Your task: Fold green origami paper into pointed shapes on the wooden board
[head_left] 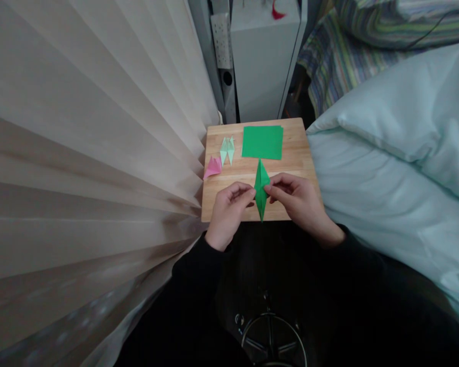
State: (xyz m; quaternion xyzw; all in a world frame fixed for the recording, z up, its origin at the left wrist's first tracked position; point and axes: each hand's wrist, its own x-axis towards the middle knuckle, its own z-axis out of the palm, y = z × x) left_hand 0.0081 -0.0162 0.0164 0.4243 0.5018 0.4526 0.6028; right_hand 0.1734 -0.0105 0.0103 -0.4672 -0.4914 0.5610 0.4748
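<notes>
A green folded paper [261, 191], a long narrow diamond, is held upright over the front part of the small wooden table [294, 140]. My left hand [233, 206] pinches its left edge between thumb and fingers. On the other side, my right hand [296, 199] grips the right edge, with the thumb on the paper's face. Behind it lies a stack of green paper sheets [262, 142]. Pale green folded papers [227, 150] rest at the table's back left, and a pink folded paper [213, 167] lies at its left edge.
A pleated curtain [118, 127] hangs close along the table's left side. Pale blue bedding [386, 137] borders the right side. Beyond the table stands a grey cabinet [262, 71]. A round metal chair base [274, 336] is on the dark floor below.
</notes>
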